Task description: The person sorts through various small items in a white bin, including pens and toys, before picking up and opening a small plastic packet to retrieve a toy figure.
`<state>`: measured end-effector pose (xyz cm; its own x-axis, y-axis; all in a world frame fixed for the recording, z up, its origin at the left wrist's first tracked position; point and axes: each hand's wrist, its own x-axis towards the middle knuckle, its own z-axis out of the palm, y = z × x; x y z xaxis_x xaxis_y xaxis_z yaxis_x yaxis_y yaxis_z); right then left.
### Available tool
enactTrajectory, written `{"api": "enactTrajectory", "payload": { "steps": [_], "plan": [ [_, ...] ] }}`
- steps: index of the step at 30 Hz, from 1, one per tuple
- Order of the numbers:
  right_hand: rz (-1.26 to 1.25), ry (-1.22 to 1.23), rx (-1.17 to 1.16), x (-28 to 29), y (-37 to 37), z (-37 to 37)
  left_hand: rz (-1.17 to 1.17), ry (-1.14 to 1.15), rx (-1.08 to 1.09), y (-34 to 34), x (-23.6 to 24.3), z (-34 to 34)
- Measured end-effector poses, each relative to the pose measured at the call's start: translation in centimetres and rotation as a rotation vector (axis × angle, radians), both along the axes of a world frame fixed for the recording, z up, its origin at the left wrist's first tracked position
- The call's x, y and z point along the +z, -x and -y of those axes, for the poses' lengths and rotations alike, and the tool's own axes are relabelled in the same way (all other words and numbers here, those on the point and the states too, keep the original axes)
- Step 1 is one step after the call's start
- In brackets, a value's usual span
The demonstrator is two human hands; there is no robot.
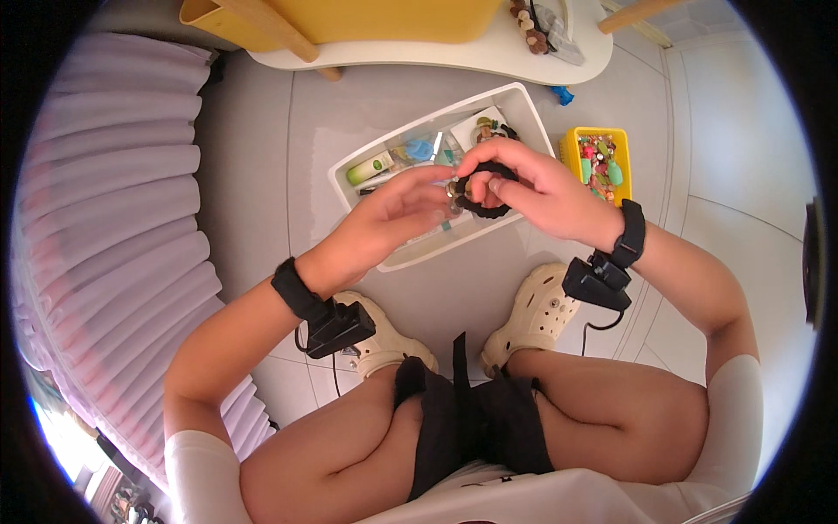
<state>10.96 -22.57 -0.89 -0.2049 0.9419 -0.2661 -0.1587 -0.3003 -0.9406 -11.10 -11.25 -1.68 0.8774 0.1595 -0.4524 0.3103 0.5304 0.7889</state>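
Right grip [548, 194], over bin rim [537, 117], holds black band [489, 212].

No lettering is legible: the print on a green-and-white tube [368, 168], left of the left hand's [388, 214] fingers [425, 177], is too small.

I've got black straps [297, 288] on both wrists; each carries a boxy black module [342, 329] with a thin dark cable [604, 325]; white shirt [567, 499], white sleeves [202, 476] ending just above my elbows; black shorts [524, 428], narrow black strip [460, 362] up front; cream clogs [534, 314], round holes on top.
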Motion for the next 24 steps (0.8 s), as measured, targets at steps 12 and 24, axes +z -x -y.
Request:
{"api": "enactTrajectory", "payload": {
  "steps": [12,24],
  "plan": [
    [0.05,0.048,0.025,-0.7,-1.3,-1.8,0.0,0.141,0.024,-0.6,-0.2,1.3],
    [0.009,0.06,0.038,-3.6,-1.8,-1.0,0.034,0.151,0.005,-0.1,-0.8,1.5]
  ]
}}
